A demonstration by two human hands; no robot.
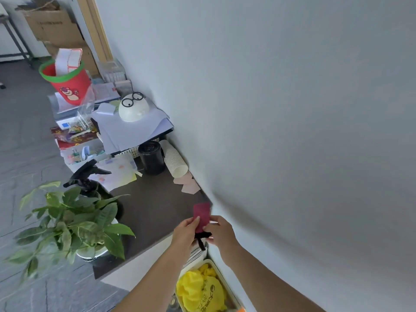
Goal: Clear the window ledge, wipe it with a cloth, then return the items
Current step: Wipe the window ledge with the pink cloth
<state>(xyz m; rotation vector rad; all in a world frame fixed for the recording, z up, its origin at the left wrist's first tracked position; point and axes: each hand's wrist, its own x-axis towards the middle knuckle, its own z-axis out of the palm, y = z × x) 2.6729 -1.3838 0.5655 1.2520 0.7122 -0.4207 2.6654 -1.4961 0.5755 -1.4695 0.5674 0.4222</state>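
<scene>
A dark brown ledge runs along the white wall. My left hand and my right hand both pinch a dark red card over the ledge's near end, close to the wall. A black strap or clip hangs below the card between my hands; what it belongs to is unclear. Farther along the ledge lie pink paper pieces, a toppled stack of paper cups, a black canister and a black spray bottle.
A potted green plant stands at the ledge's left edge. Behind are stacked papers with a white dome wearing glasses, a red bucket with green rim, and cardboard boxes. A tray holding a yellow bag sits below my arms.
</scene>
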